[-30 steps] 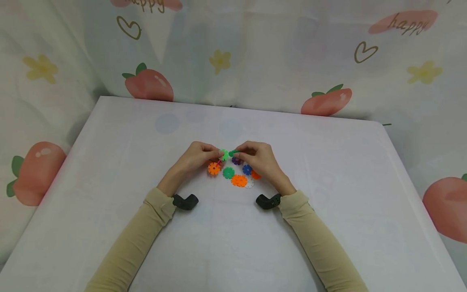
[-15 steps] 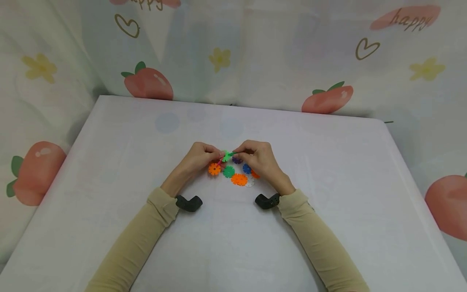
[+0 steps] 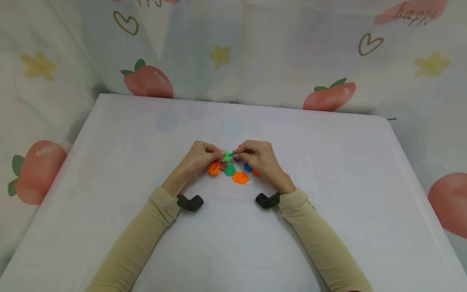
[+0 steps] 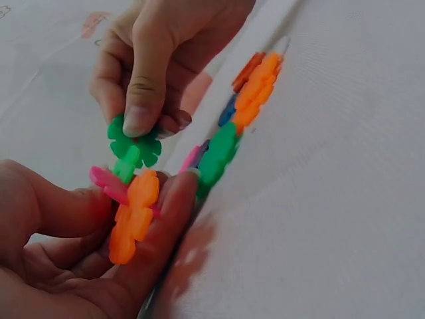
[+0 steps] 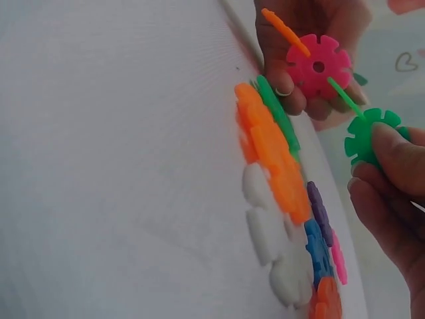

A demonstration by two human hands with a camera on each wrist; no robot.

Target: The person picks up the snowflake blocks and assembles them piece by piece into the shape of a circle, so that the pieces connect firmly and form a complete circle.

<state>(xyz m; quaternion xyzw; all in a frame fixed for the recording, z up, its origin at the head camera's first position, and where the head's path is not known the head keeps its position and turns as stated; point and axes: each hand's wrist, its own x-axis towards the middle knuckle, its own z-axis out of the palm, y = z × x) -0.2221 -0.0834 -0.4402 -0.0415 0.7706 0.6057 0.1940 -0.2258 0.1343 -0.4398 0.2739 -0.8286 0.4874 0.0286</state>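
Pink, notched and round, one disc [image 5: 305, 72] is pinched between the bent thumb and fingers of a person's left hand [image 3: 197, 160], just above a white table [image 3: 226, 247]. Slotted into it are an orange disc [image 3: 211, 170] and a light green disc [image 3: 226, 157]. The right hand [image 3: 260, 159], its thumb and fingers closed together, grips a dark green disc [image 5: 359, 138] whose edge meets the light green one. Beneath and between the hands, on the tabletop, lie green [image 3: 230, 170], orange [image 3: 239, 178], white [image 5: 262, 232], blue [image 5: 317, 249] and purple [image 5: 319, 212] pieces.
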